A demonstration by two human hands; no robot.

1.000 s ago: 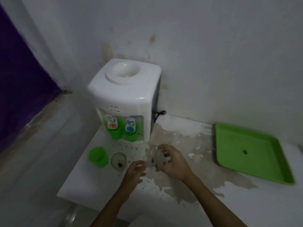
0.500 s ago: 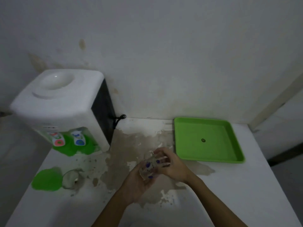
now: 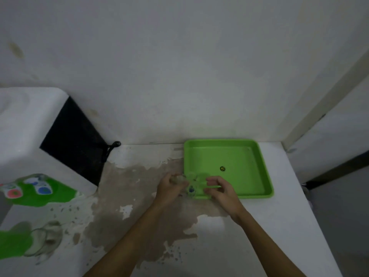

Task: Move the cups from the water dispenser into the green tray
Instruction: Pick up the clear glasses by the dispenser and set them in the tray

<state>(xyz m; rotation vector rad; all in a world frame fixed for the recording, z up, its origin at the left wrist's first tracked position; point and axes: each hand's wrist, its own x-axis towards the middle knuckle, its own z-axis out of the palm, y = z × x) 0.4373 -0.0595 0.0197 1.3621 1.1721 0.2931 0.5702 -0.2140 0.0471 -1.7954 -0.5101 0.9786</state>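
A clear glass cup (image 3: 193, 185) with blue dots is over the front-left corner of the green tray (image 3: 239, 154); it is blurred. My left hand (image 3: 169, 187) grips it from the left. My right hand (image 3: 220, 189) is just right of the cup over the tray's front edge, fingers curled and apart, fingertips close to the glass. A green cup (image 3: 12, 243) and a second clear glass (image 3: 47, 239) stand at the lower left, in front of the white water dispenser (image 3: 30, 124).
The dispenser has a red tap (image 3: 14, 192) and a blue tap (image 3: 43, 188) over a green drip area. A black cord (image 3: 111, 146) hangs behind it. The white counter (image 3: 269, 226) has peeled brown patches. A small dark spot (image 3: 222, 168) marks the tray floor.
Both hands carried the glass cup rightward from in front of the dispenser to the tray's front-left corner. My right hand has loosened from the cup. The view turned right.
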